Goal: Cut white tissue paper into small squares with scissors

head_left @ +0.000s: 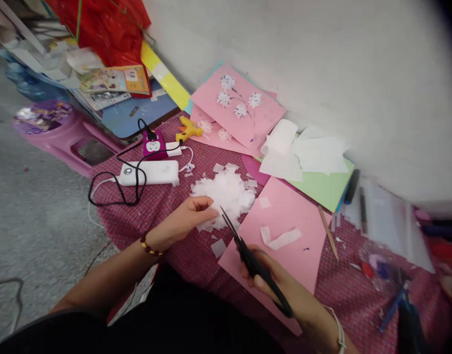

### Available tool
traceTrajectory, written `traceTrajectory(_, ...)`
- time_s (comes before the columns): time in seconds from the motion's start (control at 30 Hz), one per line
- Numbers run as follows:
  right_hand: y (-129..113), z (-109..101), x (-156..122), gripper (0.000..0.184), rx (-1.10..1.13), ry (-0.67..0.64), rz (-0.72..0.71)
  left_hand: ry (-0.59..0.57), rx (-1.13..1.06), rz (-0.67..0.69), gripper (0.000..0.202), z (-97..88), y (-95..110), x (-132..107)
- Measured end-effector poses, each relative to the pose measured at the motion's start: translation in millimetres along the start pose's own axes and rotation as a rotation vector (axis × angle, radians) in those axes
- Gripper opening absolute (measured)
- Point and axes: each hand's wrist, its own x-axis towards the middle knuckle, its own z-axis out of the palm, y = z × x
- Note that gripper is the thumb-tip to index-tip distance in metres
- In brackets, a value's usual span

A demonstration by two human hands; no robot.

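Note:
My right hand (pixel 281 282) grips black scissors (pixel 248 255), their blades slightly apart and pointing up-left at a small piece of white tissue paper (pixel 203 202). My left hand (pixel 185 219) pinches that piece just in front of the blade tips. Behind it lies a heap of cut white tissue squares (pixel 229 191). A pink paper sheet (pixel 285 231) under my right hand carries a curled white strip (pixel 279 238).
Red checked cloth (pixel 163 206) covers the low table. On it lie a white power strip (pixel 152 173), a purple plug adapter (pixel 154 143), a yellow glue gun (pixel 188 129), pink sheets with tissue flowers (pixel 237 105), white tissues (pixel 303 152), a green sheet (pixel 324 189), a pencil (pixel 327 231). A wall rises on the right.

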Motion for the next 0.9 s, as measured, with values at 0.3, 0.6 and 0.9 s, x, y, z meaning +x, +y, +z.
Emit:
traceTrajectory(0.3, 3, 3, 8, 0.051, 0.067, 0.101, 0.033, -0.129, 0.049, -0.002, 0.020, 5.4, -1, 1)
traceTrajectory(0.6, 5, -2, 6, 0.053, 0.084, 0.113, 0.019, -0.068, 0.032, -0.059, 0.019, -4.1, -5, -1)
traceTrajectory(0.9, 0, -3, 1, 0.057, -0.036, 0.015, 0.002, 0.071, -0.013, 0.039, 0.023, -1.5, -4, 3)
